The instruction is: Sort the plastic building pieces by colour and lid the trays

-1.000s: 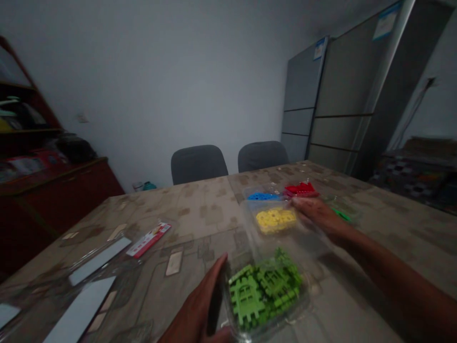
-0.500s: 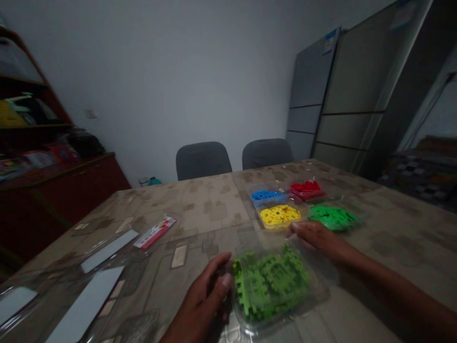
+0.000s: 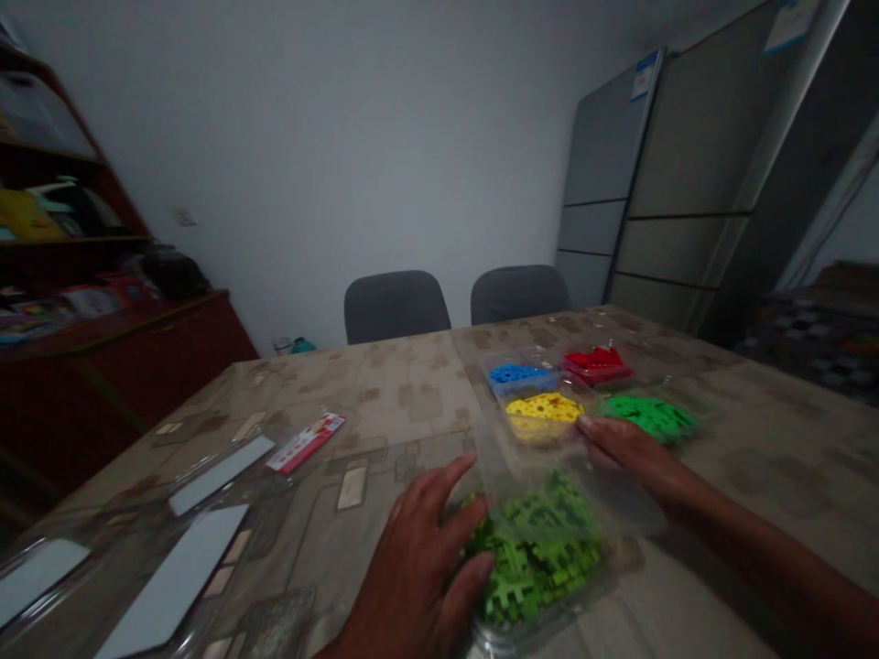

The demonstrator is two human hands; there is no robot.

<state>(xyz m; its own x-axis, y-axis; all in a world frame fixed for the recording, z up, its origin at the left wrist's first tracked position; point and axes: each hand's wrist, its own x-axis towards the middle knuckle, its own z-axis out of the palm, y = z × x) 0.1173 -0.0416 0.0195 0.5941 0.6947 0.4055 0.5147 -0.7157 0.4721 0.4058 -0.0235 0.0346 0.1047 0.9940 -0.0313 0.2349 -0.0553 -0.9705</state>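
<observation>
A clear plastic box (image 3: 508, 635) full of light green interlocking toy pieces (image 3: 549, 567) sits near me. Its see-through lid (image 3: 618, 494) is raised and tilted above the pieces. My right hand (image 3: 624, 453) pinches the far edge of that lid between thumb and fingers. At the box's left side is my left hand (image 3: 432, 549), open, its fingers spread and reaching over the near-left rim. Whether its fingertips touch the pieces, I cannot tell. Just beyond are yellow pieces (image 3: 544, 409) and darker green pieces (image 3: 649, 416) in clear boxes.
Blue pieces (image 3: 516, 373) and red pieces (image 3: 596, 361) in boxes stand farther back. On the left lie white strips (image 3: 179, 581) in clear plastic and a red-and-white packet (image 3: 306, 444). Two grey chairs (image 3: 396, 307) stand behind the patterned tablecloth (image 3: 405, 371).
My right hand has lifted the lid up from the box. My left hand has come away from the box's side, moved up and right, and spread its fingers.
</observation>
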